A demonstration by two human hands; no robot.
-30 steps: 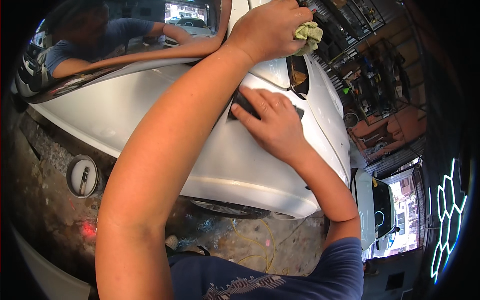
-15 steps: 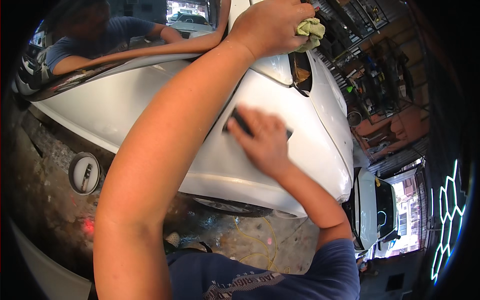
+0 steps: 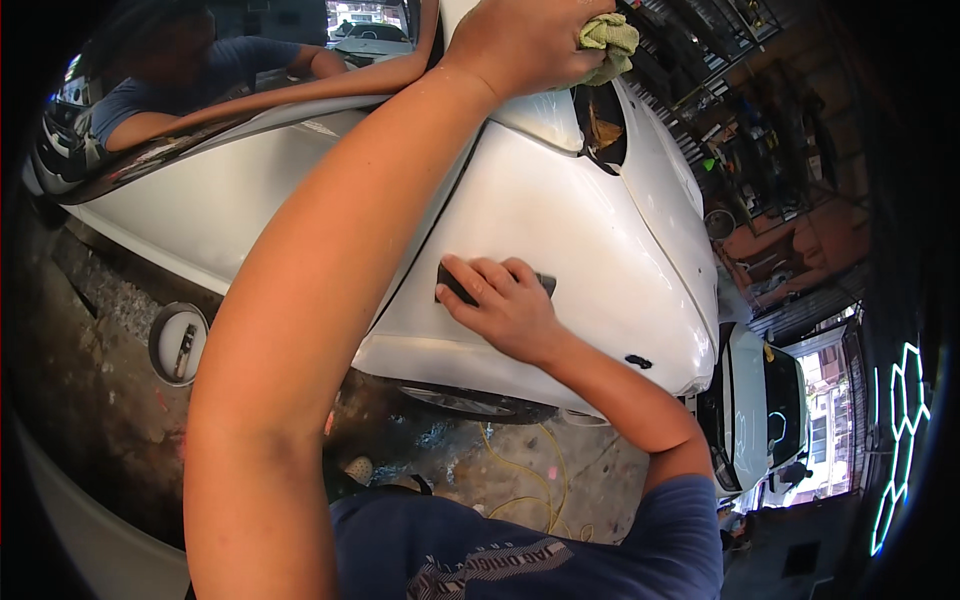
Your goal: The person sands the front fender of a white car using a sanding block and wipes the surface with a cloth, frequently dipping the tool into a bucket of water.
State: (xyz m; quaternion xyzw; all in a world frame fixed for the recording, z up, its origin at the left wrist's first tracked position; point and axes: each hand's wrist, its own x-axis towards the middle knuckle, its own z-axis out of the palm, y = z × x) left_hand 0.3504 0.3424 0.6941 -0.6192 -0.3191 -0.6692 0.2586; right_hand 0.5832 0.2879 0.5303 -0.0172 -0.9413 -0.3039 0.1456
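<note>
My left hand [image 3: 530, 45] is closed on a crumpled pale green cloth [image 3: 608, 50] near the top, on the white car [image 3: 600, 250] by the windshield's corner and the side window [image 3: 240, 60], which reflects a person in a blue shirt. My long left forearm crosses the body panels. My right hand [image 3: 500, 310] presses a dark flat block [image 3: 543, 290] flat onto the white front side panel, low beside the door gap, fingers spread over the block. A small dark opening [image 3: 638, 361] shows lower right on that panel.
A bucket [image 3: 178, 343] with a tool in it stands on the stained floor at left. Below are a wheel [image 3: 470, 405] and a yellow hose [image 3: 525, 475]. Cluttered shelves [image 3: 740, 120] stand behind. Another white vehicle [image 3: 740, 410] is at right, near a bright doorway [image 3: 825, 420].
My right hand and the dark block have moved steadily down the panel toward me and slightly left. My left hand has shifted slightly, still with the cloth. The view has tilted a little.
</note>
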